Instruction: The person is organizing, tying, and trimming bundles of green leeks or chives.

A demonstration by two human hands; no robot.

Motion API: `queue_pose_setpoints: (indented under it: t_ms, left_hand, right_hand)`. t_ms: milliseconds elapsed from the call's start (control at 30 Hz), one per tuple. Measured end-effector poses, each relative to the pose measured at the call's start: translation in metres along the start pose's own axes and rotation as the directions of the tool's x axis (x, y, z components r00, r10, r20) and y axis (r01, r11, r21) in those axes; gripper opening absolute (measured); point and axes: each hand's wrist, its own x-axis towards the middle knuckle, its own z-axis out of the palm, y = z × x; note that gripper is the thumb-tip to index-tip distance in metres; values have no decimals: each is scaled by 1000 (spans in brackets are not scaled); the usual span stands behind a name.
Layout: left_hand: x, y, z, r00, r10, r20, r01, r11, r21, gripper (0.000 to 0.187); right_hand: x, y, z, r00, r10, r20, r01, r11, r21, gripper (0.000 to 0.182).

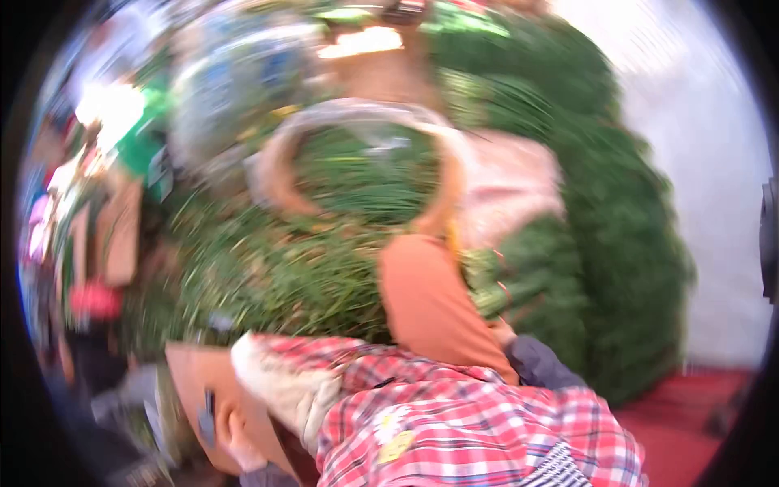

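My left hand [237, 442] is low at the left, against a brown cardboard piece [191, 369]. A small dark object [207, 420] lies just beside its fingers; blur hides whether they grip it. Only a little of my right hand [503, 331] shows past my orange-clad knee, close to leafy green bundles [531, 276] with thin red ties. Its fingers are mostly hidden. In front of me stands a round, plastic-lined basket [280, 183] with long thin green stalks [369, 174] inside. Loose green stalks [284, 280] are heaped between the basket and my lap.
A tall stack of green bundles [625, 243] rises on the right beside a white wall [722, 162]. A pink sheet or bag [511, 178] lies by the basket. Clear plastic bags [235, 89] stand behind, cardboard boxes [122, 231] at far left. Red flooring [682, 422] shows lower right.
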Motion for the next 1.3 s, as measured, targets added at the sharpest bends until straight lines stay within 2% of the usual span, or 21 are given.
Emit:
queue_pose_setpoints:
  t_ms: [33, 67, 100, 133, 167, 233, 267, 300, 333, 400, 433, 467, 533, 567, 667, 767, 833, 933, 1033, 1133, 1300]
  left_hand:
    - [-15, -10, -11, 983, -73, -166, 105, 976, 192, 27]
    - [-35, 3, 5, 952, -209, -223, 249, 953, 171, 22]
    - [-54, -23, -12, 963, -233, -137, 262, 929, 263, 22]
    - [-69, -87, -31, 851, -504, -146, 512, 859, 21, 24]
    - [-87, -82, -17, 784, -597, -171, 620, 768, 161, 26]
    - [-117, -155, -17, 813, -565, -140, 562, 702, 437, 26]
    - [-135, -209, -21, 827, -543, -143, 536, 688, 489, 25]
    - [-158, -246, -28, 790, -589, -170, 602, 692, 400, 25]
    - [-170, -280, -30, 783, -608, -133, 620, 748, 237, 26]
    - [-176, -263, -29, 680, -712, -177, 732, 674, 98, 24]
    - [-173, -265, -35, 652, -735, -186, 758, 641, 122, 22]
    - [-177, -267, -39, 622, -759, -194, 783, 604, 149, 20]
    - [-190, -326, -45, 753, -586, -299, 628, 776, 60, 19]
    - [-192, -366, -52, 717, -605, -346, 627, 777, -58, 18]
    - [-176, -448, -65, 457, -780, -428, 697, 613, -373, 21]
    - [-173, -469, -79, 485, -782, -391, 730, 608, -310, 33]
    - [-165, -447, -79, 703, -630, -329, 700, 696, 163, 39]
    - [-125, -422, -50, 768, -550, -328, 640, 650, 409, 47]
    - [-47, -341, -12, 891, -297, -343, 453, 557, 696, 54]
    - [-1, -322, 1, 932, -194, -307, 363, 461, 810, 55]
    - [-5, -348, -13, 930, -315, -189, 297, 341, 892, 56]
  right_hand:
    - [58, 75, -4, 969, 218, 115, -246, 840, 483, 32]
    - [26, 16, -14, 984, 176, -21, -159, 929, 334, 35]
    - [21, -2, -30, 994, 111, -8, -99, 916, 388, 18]
    - [40, -16, -57, 998, 43, -53, -15, 900, 436, 8]
    - [60, -33, -83, 995, -27, -97, 70, 875, 479, 11]
    - [117, -68, -152, 931, -180, -317, 303, 867, 395, 25]
    - [93, -133, -152, 894, -195, -404, 348, 869, 351, 24]
    - [70, -191, -134, 827, -412, -382, 538, 778, 324, 22]
    - [57, -235, -120, 794, -460, -397, 584, 758, 289, 24]
    - [50, -307, -86, 747, -614, -255, 663, 717, 215, 23]
    - [85, -332, -89, 580, -809, -95, 814, 581, 16, 20]
    - [52, -358, -43, 651, -759, -33, 759, 650, 28, 20]
    - [1, -382, 51, 687, -722, 80, 726, 685, -50, 31]
    - [8, -383, 67, 703, -696, 147, 708, 667, -232, 33]
    - [24, -350, 102, 716, -616, 329, 698, 652, -296, 31]
    - [43, -309, 105, 782, -496, 378, 612, 727, -311, 30]
    - [55, -290, 94, 853, -393, 343, 501, 799, -333, 31]
    - [50, -270, 92, 922, -305, 238, 382, 816, -434, 31]
    - [24, -263, 108, 951, -236, 201, 307, 813, -495, 30]
    - [15, -254, 115, 957, -214, 198, 288, 798, -529, 30]
    - [27, -238, 115, 934, -188, 304, 332, 772, -542, 31]
